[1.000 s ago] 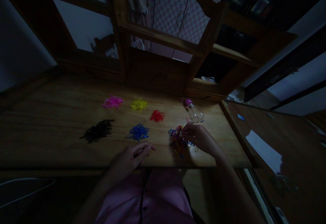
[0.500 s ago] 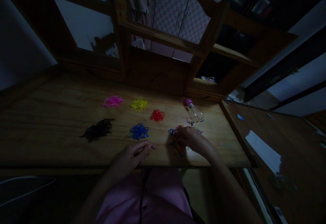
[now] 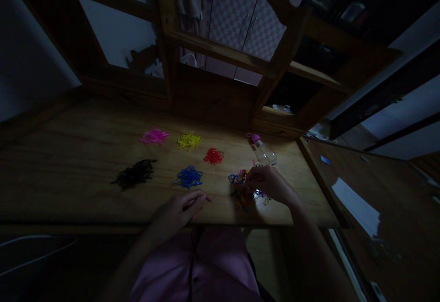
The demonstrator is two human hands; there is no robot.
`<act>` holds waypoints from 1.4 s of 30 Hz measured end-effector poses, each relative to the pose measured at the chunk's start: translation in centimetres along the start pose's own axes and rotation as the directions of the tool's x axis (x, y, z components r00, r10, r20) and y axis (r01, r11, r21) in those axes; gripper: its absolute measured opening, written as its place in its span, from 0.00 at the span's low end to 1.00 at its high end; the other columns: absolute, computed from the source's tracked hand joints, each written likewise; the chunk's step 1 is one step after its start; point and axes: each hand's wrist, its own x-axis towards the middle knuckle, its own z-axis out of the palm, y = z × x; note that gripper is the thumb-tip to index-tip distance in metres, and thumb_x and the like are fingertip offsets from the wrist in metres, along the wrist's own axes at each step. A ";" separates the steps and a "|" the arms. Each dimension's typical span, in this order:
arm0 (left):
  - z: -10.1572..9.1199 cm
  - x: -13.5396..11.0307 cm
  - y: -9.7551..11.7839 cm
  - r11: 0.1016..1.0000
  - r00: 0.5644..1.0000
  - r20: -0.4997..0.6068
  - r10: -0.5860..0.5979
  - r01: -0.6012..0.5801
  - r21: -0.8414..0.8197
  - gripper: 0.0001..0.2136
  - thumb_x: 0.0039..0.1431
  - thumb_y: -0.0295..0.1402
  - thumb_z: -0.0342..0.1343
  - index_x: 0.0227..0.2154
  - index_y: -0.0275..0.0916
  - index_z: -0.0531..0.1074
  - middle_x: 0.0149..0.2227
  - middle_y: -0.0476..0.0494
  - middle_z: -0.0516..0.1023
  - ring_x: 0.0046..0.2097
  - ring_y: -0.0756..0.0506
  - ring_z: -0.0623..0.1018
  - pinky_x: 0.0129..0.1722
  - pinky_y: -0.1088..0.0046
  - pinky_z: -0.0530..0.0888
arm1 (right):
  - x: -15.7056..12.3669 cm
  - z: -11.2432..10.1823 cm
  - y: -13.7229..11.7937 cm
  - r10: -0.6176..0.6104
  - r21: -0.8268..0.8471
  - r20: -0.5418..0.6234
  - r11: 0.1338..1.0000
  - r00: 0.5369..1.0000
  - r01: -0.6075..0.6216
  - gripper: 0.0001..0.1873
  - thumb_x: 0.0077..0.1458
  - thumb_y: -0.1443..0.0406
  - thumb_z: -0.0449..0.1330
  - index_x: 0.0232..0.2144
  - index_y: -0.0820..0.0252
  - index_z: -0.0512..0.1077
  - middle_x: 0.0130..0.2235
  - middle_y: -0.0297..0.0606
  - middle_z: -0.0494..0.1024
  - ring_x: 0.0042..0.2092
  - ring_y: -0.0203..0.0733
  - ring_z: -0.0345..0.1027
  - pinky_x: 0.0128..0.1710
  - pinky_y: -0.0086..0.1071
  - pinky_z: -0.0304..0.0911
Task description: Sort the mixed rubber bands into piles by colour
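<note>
My right hand (image 3: 263, 182) is over a mixed pile of coloured rubber bands (image 3: 239, 178), fingers pinched down at its right part. What lies between those fingertips is hidden in the shade. My left hand (image 3: 189, 205) rests near the table's front edge with its fingers curled and the thumb close to the index finger; whether it holds anything is too dark to see. Ahead of it lies a heap of blue rubber bands (image 3: 188, 177). A red heap (image 3: 213, 156) sits between the blue one and the mixed pile. Farther back are yellow bands (image 3: 189, 140) and pink bands (image 3: 154, 136). Black bands (image 3: 134, 174) lie at the left.
A clear bottle with a purple cap (image 3: 255, 138) lies behind the mixed pile. The wooden table (image 3: 68, 173) backs onto a shelf unit (image 3: 213, 96). On a lower brown surface to the right are white papers (image 3: 355, 205) and a small blue card (image 3: 325, 160). The light is dim.
My right hand has shifted slightly to the right over the mixed pile, uncovering more of its bands. My left hand stays almost where it was. The view has shifted slightly.
</note>
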 end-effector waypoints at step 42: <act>0.0 -0.1 0.4 0.999 0.999 -0.014 0.030 -0.030 -0.017 0.20 0.64 0.48 0.47 0.45 0.39 0.76 0.23 0.51 0.69 0.26 0.49 0.68 0.25 0.77 0.61 | 3.0 -2.5 -7.1 -0.382 -0.272 -0.343 0.915 0.858 0.299 0.16 0.61 0.55 0.55 0.38 0.60 0.76 0.31 0.39 0.79 0.32 0.39 0.74 0.33 0.31 0.68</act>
